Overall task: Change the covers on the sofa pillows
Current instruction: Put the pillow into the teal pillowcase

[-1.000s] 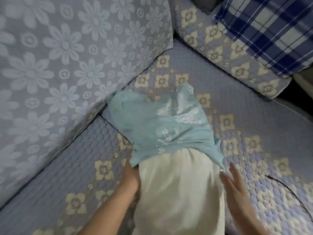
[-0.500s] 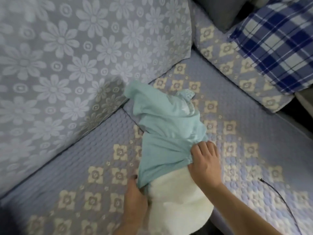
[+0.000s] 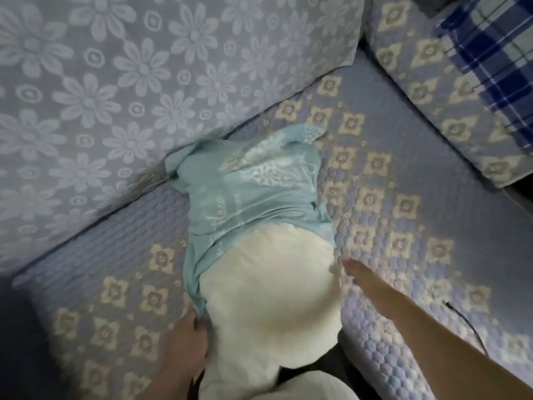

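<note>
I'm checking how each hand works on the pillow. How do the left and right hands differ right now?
The left hand grips the edge of the teal cover beside the white pillow; the right hand holds nothing. The left hand's fingers are curled; the right hand's fingers are straight, flat over the sofa seat. Both sit close beside the pillow.

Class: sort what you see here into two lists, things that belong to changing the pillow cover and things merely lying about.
Belongs to the job:
teal cover
white pillow
left hand, gripping the cover's edge
right hand, fingers straight

Lying about:
plaid pillow
black cable
</note>
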Demonstrator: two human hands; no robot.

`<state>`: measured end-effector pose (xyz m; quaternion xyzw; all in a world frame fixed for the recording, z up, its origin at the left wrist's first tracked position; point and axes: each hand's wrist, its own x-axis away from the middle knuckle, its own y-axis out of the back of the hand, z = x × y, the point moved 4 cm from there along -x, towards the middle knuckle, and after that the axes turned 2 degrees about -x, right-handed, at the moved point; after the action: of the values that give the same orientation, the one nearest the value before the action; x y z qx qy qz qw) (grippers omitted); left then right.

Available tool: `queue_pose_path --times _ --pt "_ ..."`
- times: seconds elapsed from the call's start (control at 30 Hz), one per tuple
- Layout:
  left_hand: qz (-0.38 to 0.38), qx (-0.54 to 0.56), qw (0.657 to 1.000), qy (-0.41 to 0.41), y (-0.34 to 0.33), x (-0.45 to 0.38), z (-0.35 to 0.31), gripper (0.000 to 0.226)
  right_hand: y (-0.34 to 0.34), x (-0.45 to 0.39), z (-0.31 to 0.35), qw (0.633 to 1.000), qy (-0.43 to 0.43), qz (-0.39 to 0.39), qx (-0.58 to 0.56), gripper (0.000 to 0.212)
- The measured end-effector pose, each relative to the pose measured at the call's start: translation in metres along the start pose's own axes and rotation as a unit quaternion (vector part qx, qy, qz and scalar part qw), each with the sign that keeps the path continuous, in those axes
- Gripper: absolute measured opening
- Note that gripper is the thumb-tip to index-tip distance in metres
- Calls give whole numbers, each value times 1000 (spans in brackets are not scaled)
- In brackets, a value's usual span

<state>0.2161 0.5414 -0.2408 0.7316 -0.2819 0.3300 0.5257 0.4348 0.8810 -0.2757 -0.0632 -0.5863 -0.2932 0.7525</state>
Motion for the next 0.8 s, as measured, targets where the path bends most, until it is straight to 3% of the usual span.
queue_pose_path --times 0.03,0.1,0.2,0.33,0.43,0.57,0.67,0.73,0.8 --pt "-6 56 998 -11 -2 -2 -7 14 -21 7 -8 998 -2 42 -35 68" --pt "-89 115 987 -73 2 -3 -30 41 -59 30 -19 996 30 55 -57 86" --pt "-213 35 947 -237 20 -8 -80 57 -87 57 -11 981 187 -43 9 98" --pt "-278 -195 880 -331 32 -25 -137 48 -93 72 33 867 432 -175 176 68" --pt "-302 -301 837 -344 41 -32 -154 32 -89 50 74 845 440 -220 210 74" --pt "-306 -252 785 -476 40 12 -171 16 -99 38 128 782 487 -243 305 82" --pt "-226 -228 796 -513 28 31 -170 8 -108 42 151 740 526 -254 333 72" --pt "-186 -204 836 -475 27 28 -166 13 -99 44 164 708 546 -298 333 54" --pt "-143 -181 876 -424 27 27 -164 25 -73 34 168 707 508 -352 343 44"
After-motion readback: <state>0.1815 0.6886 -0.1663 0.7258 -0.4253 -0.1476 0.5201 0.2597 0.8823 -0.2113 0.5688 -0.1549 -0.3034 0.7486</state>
